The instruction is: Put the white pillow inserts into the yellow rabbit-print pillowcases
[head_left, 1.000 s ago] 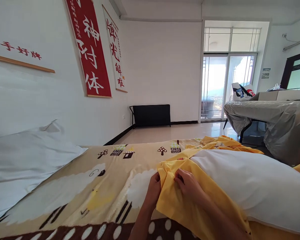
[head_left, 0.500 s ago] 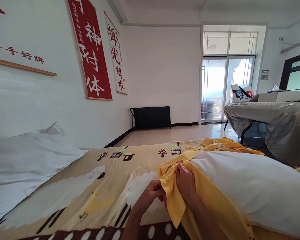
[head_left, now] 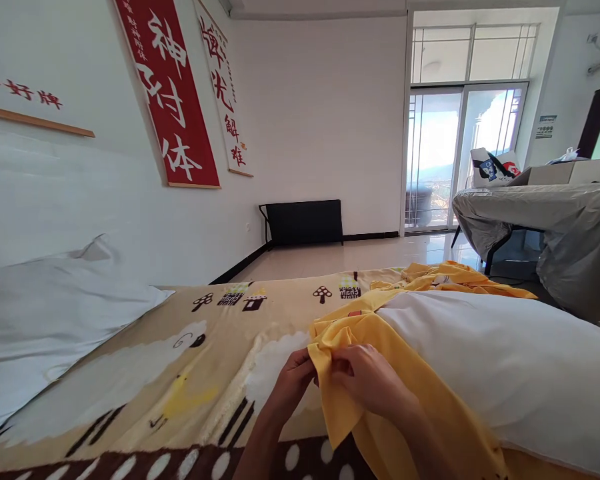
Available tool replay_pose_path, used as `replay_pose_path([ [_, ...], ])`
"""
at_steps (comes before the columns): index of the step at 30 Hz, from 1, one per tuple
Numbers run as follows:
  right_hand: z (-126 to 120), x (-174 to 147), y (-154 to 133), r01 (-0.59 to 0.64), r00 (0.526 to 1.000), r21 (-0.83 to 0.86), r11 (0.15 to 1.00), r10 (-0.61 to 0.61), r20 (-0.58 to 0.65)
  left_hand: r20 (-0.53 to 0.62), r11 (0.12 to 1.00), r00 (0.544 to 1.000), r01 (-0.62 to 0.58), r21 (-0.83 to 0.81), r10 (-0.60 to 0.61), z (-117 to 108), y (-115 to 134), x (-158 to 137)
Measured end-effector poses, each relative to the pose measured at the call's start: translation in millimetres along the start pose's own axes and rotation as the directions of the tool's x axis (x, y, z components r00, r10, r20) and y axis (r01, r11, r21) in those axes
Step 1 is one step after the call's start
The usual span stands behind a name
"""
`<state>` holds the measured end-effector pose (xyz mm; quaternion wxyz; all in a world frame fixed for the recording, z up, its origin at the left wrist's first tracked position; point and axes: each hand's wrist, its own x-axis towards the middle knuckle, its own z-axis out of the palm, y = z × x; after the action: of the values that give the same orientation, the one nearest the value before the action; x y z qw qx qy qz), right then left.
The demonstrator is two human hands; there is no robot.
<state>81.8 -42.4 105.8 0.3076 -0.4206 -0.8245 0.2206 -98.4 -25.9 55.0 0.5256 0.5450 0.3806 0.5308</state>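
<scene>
Head view: left hand low in the middle, thumb and fingers pinched together on the edge of the yellow pillowcase. Right hand just beside it, fingers closed on the same yellow cloth, a bit further in. Both grips clamped on the cloth, hands almost touching. Open end of the pillowcase bunched up right between the two hands, with a loose flap hanging down below them. Rest of the yellow cloth running off to the right, under and around the white pillow. Pillow lying flat on the bed, to the right of both hands, its near end half tucked in the yellow cloth. More yellow cloth crumpled behind the pillow, at the far edge of the bed.

Bed covered by a tan blanket with sheep, little houses and mushrooms, and a brown band with white dots along the near edge. Second white pillow at the left, well apart from the hands, against the wall. Red banner with white signs up on the wall. Black rack on the floor by the far wall. Grey cover over furniture at the right, near the glass door.
</scene>
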Motion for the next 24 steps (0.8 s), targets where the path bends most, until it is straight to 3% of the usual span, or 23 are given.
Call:
replay_pose_path([
  [10, 23, 20, 18, -0.048, 0.996, 0.085, 0.995, 0.053, -0.067, -0.029, 0.986, 0.998, -0.045, 0.159, 0.050, 1, 1, 2],
  [17, 15, 18, 18, 0.052, 0.998, 0.198, 0.979, -0.046, -0.037, -0.045, 0.985, 0.999, -0.038, -0.169, 0.031, 8, -3, 1],
  [24, 7, 21, 26, 0.065, 0.995, 0.271, 0.960, -0.083, 0.058, -0.057, 0.991, 0.996, -0.078, -0.111, 0.072, 6, -12, 5],
])
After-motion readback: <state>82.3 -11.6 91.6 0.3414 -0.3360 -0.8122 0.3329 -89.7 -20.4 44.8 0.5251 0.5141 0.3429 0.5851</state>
